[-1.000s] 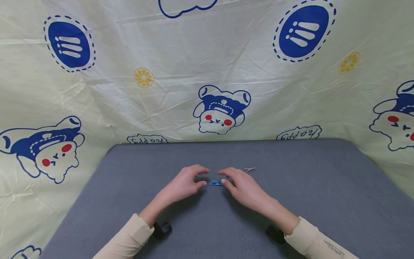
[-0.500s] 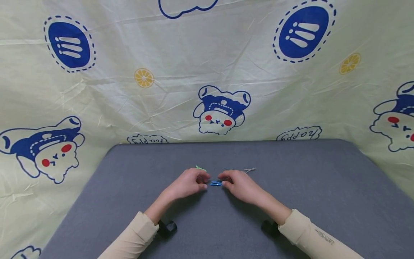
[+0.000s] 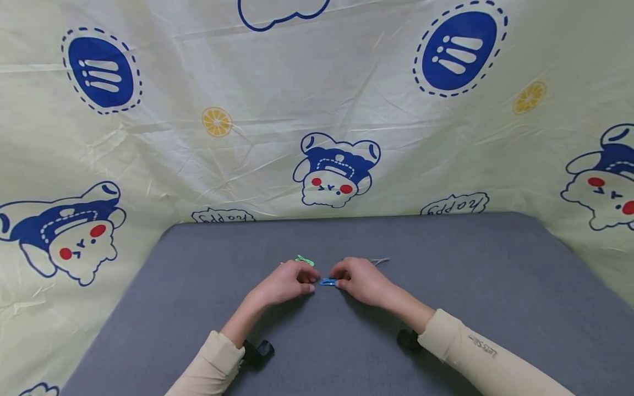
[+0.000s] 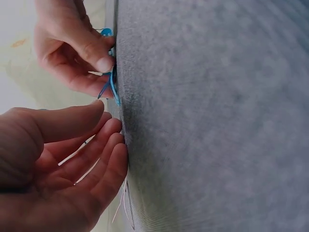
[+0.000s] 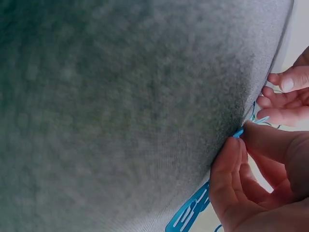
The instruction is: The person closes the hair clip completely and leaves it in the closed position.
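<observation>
A small blue clip (image 3: 328, 282) lies at the middle of the grey table (image 3: 446, 286), between my two hands. My right hand (image 3: 358, 279) pinches its right end with thumb and forefinger; the pinch on the blue clip (image 4: 109, 86) also shows in the left wrist view. My left hand (image 3: 289, 282) rests just left of the clip, fingers loosely bent, fingertips (image 4: 116, 145) on the table and holding nothing. In the right wrist view the pinched blue clip (image 5: 240, 132) sits at my right fingertips, and the left hand's fingers (image 5: 285, 99) are close behind it.
A green clip (image 3: 304, 259) lies just beyond my left hand and a pale wire clip (image 3: 380, 260) beyond my right. A second flat blue clip (image 5: 188, 215) shows by the heel of my right hand. A printed cloth (image 3: 317, 110) hangs behind and beside the table.
Both hands have drawn in toward the blue clip. The right fingers have curled onto it. The left hand slid back, uncovering the green clip.
</observation>
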